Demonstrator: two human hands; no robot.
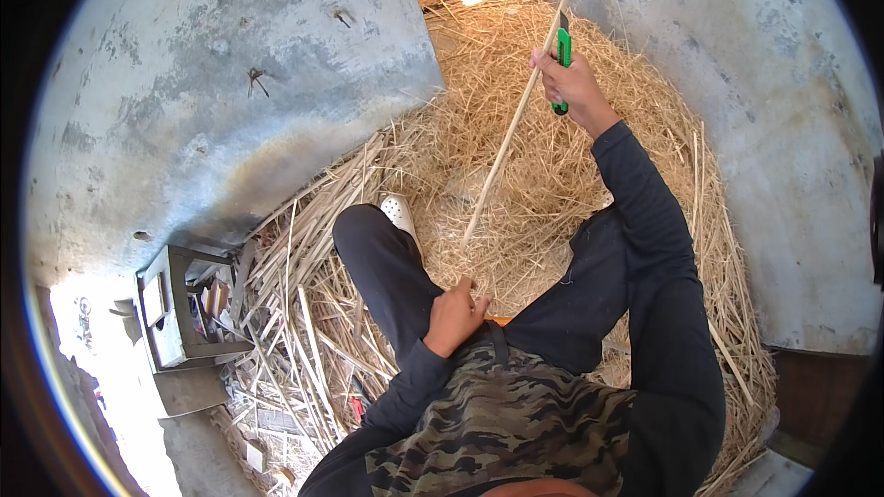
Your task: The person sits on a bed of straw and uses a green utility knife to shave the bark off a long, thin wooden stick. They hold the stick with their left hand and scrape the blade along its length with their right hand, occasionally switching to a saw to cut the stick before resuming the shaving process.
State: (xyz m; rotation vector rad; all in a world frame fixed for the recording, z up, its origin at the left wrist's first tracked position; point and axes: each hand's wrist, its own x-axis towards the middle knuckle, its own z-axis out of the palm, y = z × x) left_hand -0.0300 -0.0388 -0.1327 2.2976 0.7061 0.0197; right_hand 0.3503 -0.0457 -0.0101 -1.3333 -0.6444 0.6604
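My right hand is raised far in front of me, its fingers closed round a green utility knife and a long thin pale stick together. The knife's dark blade points away from me, alongside the stick. From the top edge of the view the stick slants down toward my lap, and its near end shows a little beyond my left hand. That hand rests by my left thigh, fingers loosely bent and somewhat apart, with nothing visible in it.
Straw-like shavings cover the floor ahead. Split strips lie heaped at the left, beside a small wooden cabinet. Grey walls stand on both sides. A white perforated shoe shows past my left knee. A red-handled object lies at lower left.
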